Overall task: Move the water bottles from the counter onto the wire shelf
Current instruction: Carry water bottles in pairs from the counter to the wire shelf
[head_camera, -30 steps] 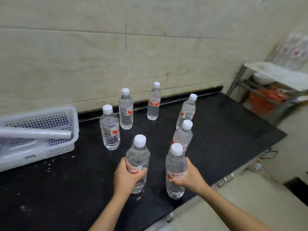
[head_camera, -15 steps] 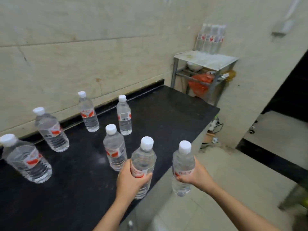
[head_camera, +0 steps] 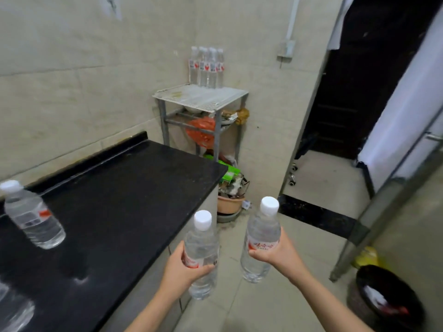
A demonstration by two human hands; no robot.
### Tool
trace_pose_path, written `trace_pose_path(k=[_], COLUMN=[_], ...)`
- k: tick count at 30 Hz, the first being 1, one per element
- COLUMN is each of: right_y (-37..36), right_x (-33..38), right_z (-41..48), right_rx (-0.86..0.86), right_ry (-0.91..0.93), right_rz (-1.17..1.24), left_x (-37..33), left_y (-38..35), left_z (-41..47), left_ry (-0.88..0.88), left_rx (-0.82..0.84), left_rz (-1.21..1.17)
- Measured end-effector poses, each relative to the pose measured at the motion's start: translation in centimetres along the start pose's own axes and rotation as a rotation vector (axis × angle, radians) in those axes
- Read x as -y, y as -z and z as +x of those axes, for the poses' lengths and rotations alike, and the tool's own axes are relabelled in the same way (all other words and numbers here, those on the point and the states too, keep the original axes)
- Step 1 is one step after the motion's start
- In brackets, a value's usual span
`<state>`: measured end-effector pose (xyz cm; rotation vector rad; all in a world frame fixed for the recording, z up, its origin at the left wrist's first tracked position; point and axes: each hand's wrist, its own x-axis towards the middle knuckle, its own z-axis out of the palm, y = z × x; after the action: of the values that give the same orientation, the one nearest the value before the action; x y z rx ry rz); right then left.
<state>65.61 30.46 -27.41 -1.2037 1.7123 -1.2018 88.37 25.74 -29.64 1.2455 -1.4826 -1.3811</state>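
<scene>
My left hand grips a clear water bottle with a white cap and red label, held upright past the counter's front edge. My right hand holds a second such bottle upright over the floor. One more bottle stands on the black counter at the far left, and part of another shows blurred at the bottom left corner. The wire shelf stands in the far corner beyond the counter's end, with several bottles lined up at the back of its top.
The shelf's lower tiers hold a red bag, bowls and clutter. A brown basin and rubbish lie on the floor by the counter's end. A dark doorway opens to the right, and a metal post and a dark bin stand at right.
The view has swung right towards the shelf. Both bottles have been lifted off the counter and now hang past its edge over the floor; most counter bottles have left the view.
</scene>
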Motion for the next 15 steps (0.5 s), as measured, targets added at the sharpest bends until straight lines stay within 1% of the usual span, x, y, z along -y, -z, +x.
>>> trace_pose_path(k=[3, 7, 11, 15], right_y=[2.4, 4.8, 7.1, 9.3], right_x=[-0.1, 0.1, 0.1, 0.3], right_z=[2.0, 5.5, 10.6, 17.3], right_rx=[-0.094, -0.185, -0.240, -0.254], right_ry=[-0.008, 0.003, 0.004, 0.003], right_rz=[0.077, 0.113, 0.093, 0.026], left_x=[-1.4, -3.1, -4.0, -4.7], left_y=[-2.0, -3.3, -4.8, -6.7], left_z=[3.1, 8.9, 15.6, 23.2], left_ry=[-0.013, -0.056, -0.084, -0.113], left_rx=[0.054, 0.062, 0.073, 0.110], left_rz=[0.000, -0.028, -0.057, -0.100])
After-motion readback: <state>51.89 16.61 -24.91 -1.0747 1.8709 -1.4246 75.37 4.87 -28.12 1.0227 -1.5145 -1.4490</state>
